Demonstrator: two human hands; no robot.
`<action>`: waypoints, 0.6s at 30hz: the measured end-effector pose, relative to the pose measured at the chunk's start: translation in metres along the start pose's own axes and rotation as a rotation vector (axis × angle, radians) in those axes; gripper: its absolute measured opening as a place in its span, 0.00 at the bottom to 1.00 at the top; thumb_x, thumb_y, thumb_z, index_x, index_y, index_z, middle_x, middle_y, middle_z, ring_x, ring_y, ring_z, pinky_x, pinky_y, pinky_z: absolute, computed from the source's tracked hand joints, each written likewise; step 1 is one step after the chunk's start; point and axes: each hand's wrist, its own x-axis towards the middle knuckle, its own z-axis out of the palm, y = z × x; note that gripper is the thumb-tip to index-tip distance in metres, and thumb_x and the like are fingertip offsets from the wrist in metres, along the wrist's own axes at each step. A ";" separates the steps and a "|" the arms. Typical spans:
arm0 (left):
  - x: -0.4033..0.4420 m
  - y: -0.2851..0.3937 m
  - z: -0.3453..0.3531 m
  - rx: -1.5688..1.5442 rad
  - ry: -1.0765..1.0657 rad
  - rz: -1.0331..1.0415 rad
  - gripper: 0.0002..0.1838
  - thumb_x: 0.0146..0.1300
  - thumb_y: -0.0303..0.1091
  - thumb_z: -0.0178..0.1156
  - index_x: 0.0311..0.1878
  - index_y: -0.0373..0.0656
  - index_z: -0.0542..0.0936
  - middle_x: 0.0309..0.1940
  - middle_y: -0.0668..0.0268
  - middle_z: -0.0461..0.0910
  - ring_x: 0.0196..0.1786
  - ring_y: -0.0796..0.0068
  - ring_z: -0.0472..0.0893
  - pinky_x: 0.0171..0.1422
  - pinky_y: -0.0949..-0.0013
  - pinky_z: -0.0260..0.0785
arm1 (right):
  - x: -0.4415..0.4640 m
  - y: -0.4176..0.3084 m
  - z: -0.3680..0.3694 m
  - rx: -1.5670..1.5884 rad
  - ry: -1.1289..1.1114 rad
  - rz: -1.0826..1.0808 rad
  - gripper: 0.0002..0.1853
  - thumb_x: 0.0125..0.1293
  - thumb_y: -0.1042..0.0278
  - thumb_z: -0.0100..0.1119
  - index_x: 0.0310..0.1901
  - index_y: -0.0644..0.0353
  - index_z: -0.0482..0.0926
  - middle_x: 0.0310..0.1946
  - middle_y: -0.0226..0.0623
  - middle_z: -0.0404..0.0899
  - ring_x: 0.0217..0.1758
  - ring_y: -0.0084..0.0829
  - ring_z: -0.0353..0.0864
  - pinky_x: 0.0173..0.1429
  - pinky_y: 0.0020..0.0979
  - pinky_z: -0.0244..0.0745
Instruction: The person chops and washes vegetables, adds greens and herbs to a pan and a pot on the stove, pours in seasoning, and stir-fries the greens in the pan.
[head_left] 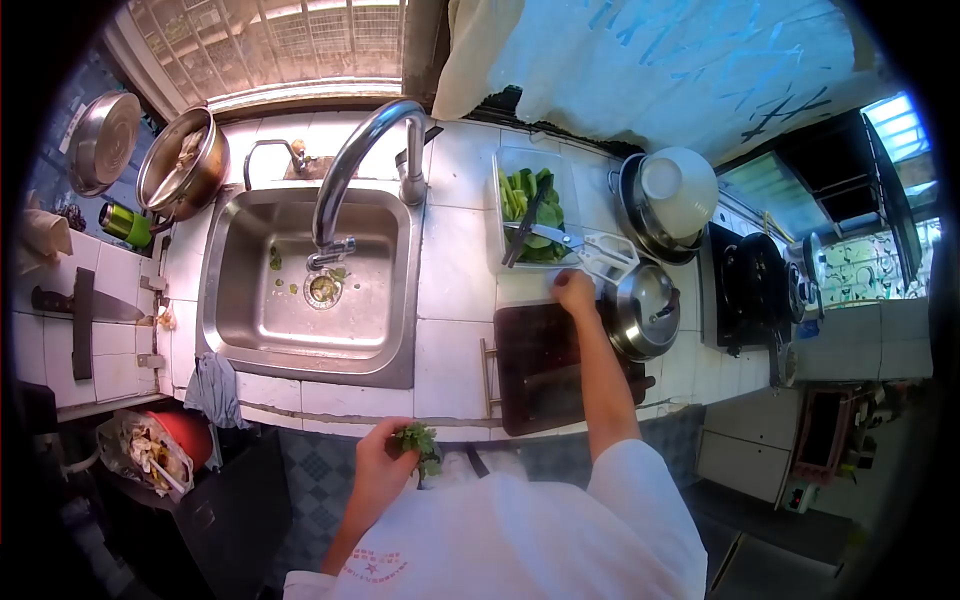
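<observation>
A small bunch of leafy green herbs (420, 440) is pinched in my left hand (385, 455), just off the counter's front edge. My right hand (574, 291) is closed above the counter, at the near side of a clear plastic container (492, 215). Whatever its fingers hold, if anything, is hidden. Green leaves (545, 205) fill part of the container. Scissors with white handles (608, 257) lie across its near corner, close to my right hand. A dark, slim utensil (527, 225) rests over the leaves. Below my right hand sits a dark brown cutting board (530, 350).
A steel sink (300, 220) with green scraps at its drain lies left, under a curved faucet (345, 150). Right of the board stands a lidded pot (640, 315); behind it, a white bowl (680, 185) tops stacked pans. A stove (740, 290) is farther right.
</observation>
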 end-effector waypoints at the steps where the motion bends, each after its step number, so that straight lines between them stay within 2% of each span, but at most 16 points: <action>1: 0.000 0.001 -0.003 -0.022 0.013 0.000 0.14 0.50 0.14 0.55 0.42 0.34 0.75 0.30 0.64 0.78 0.31 0.81 0.78 0.35 0.78 0.71 | 0.001 -0.001 0.003 -0.003 0.000 0.003 0.09 0.41 0.65 0.64 0.26 0.59 0.81 0.26 0.45 0.80 0.34 0.44 0.80 0.41 0.37 0.74; 5: 0.003 0.002 -0.012 0.030 -0.014 -0.022 0.14 0.50 0.14 0.56 0.42 0.34 0.75 0.29 0.64 0.79 0.31 0.81 0.78 0.34 0.78 0.71 | 0.003 0.000 0.016 -0.050 0.017 0.032 0.10 0.39 0.64 0.64 0.25 0.58 0.81 0.26 0.45 0.80 0.34 0.44 0.80 0.41 0.38 0.74; 7: 0.005 0.000 -0.015 0.073 -0.065 -0.004 0.15 0.50 0.13 0.54 0.43 0.35 0.74 0.33 0.66 0.78 0.34 0.81 0.78 0.34 0.78 0.74 | 0.005 -0.001 0.022 -0.085 0.012 0.046 0.11 0.38 0.64 0.64 0.26 0.58 0.81 0.26 0.45 0.80 0.34 0.45 0.79 0.42 0.40 0.74; 11: 0.004 -0.001 -0.012 0.120 -0.071 0.020 0.15 0.50 0.13 0.54 0.42 0.35 0.73 0.33 0.66 0.78 0.34 0.81 0.78 0.34 0.79 0.73 | 0.007 -0.001 0.026 -0.072 0.060 0.078 0.09 0.38 0.64 0.64 0.24 0.55 0.81 0.25 0.43 0.80 0.34 0.45 0.79 0.41 0.39 0.74; 13: 0.003 -0.001 -0.009 0.119 -0.048 0.102 0.15 0.50 0.13 0.54 0.42 0.35 0.73 0.33 0.67 0.77 0.34 0.81 0.78 0.34 0.79 0.73 | 0.010 -0.001 0.021 -0.012 0.054 0.055 0.07 0.38 0.63 0.63 0.21 0.54 0.81 0.24 0.42 0.80 0.33 0.44 0.79 0.41 0.38 0.75; 14: 0.002 0.001 -0.008 0.115 -0.039 0.108 0.15 0.50 0.13 0.54 0.42 0.35 0.73 0.33 0.67 0.77 0.34 0.81 0.78 0.34 0.79 0.73 | 0.012 -0.001 0.016 0.008 0.017 0.120 0.07 0.38 0.66 0.65 0.22 0.57 0.81 0.27 0.43 0.80 0.32 0.42 0.80 0.41 0.35 0.75; 15: -0.001 0.003 -0.008 0.092 0.011 0.107 0.14 0.49 0.14 0.56 0.41 0.35 0.74 0.31 0.66 0.78 0.33 0.81 0.78 0.34 0.79 0.72 | 0.013 0.006 0.013 0.051 0.028 0.099 0.07 0.41 0.68 0.64 0.24 0.60 0.80 0.24 0.41 0.80 0.28 0.38 0.80 0.36 0.33 0.76; 17: -0.006 0.002 -0.007 0.065 0.077 0.104 0.14 0.49 0.15 0.58 0.41 0.35 0.75 0.29 0.65 0.78 0.31 0.81 0.77 0.34 0.78 0.70 | 0.007 0.016 -0.001 0.711 -0.110 0.248 0.04 0.46 0.72 0.61 0.25 0.62 0.78 0.18 0.35 0.77 0.23 0.32 0.78 0.31 0.27 0.75; 18: -0.009 -0.001 -0.008 0.027 0.110 0.079 0.14 0.49 0.15 0.57 0.41 0.34 0.75 0.29 0.64 0.79 0.31 0.81 0.77 0.35 0.78 0.71 | -0.004 0.024 -0.010 0.954 -0.162 0.242 0.03 0.48 0.75 0.58 0.26 0.62 0.76 0.19 0.34 0.75 0.23 0.30 0.76 0.28 0.25 0.72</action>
